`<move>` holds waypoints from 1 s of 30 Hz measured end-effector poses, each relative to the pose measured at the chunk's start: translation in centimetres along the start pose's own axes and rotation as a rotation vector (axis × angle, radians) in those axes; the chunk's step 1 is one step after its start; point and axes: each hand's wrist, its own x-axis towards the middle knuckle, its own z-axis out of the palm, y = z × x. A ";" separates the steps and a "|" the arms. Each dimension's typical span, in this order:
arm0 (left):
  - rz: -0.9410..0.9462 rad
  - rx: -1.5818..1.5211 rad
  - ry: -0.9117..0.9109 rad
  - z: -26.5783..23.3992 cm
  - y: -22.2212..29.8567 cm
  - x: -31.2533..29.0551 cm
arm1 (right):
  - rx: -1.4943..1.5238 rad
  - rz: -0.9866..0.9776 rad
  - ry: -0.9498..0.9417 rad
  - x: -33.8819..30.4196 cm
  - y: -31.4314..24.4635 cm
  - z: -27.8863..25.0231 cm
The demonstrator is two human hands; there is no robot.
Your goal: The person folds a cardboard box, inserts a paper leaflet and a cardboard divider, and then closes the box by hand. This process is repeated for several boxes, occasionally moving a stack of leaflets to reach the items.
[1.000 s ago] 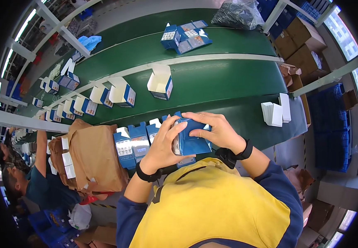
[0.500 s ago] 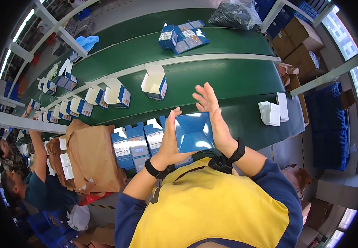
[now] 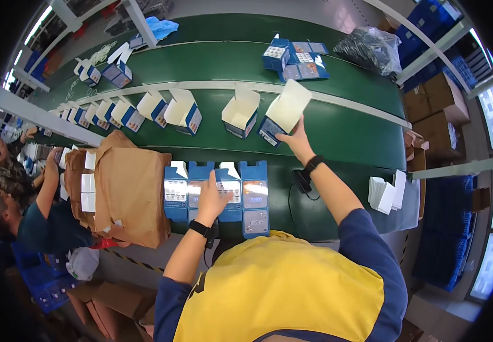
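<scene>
My right hand point(image 3: 298, 141) grips the lower right side of a blue carton point(image 3: 270, 129) whose white flap stands up. That carton is at the green conveyor belt; whether its base rests there I cannot tell. Just left of it is another open carton point(image 3: 241, 117), white inside. My left hand point(image 3: 213, 200) lies over a row of flattened blue cartons point(image 3: 255, 196) on the near work surface, fingers apart, covering part of the middle ones.
Several open cartons point(image 3: 184, 114) line the belt point(image 3: 337, 114) leftward. A large brown paper bag point(image 3: 135, 194) sits left of the flat cartons. White folded cards point(image 3: 381, 195) lie at right. Beyond a pale rail are unfolded blue cartons point(image 3: 303, 60). Other people work at far left.
The blue carton between both hands has gone forward to the belt in my right hand, its open side now showing. My left hand has let go and moved down-left onto the flat cartons.
</scene>
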 end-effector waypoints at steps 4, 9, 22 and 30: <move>-0.078 0.050 0.006 1.7 0.2 -1.2 | -0.295 0.013 0.047 1.5 2.2 3.7; -0.199 -0.040 0.041 2.3 0.6 -1.7 | -0.532 0.459 -0.144 -1.4 -0.6 2.8; -0.161 -0.871 0.226 0.1 3.8 -1.1 | 0.243 0.412 -0.333 -17.8 -8.8 1.8; -0.174 -1.221 -0.234 -2.5 11.7 0.2 | 0.119 0.227 -0.368 -18.3 -13.4 0.2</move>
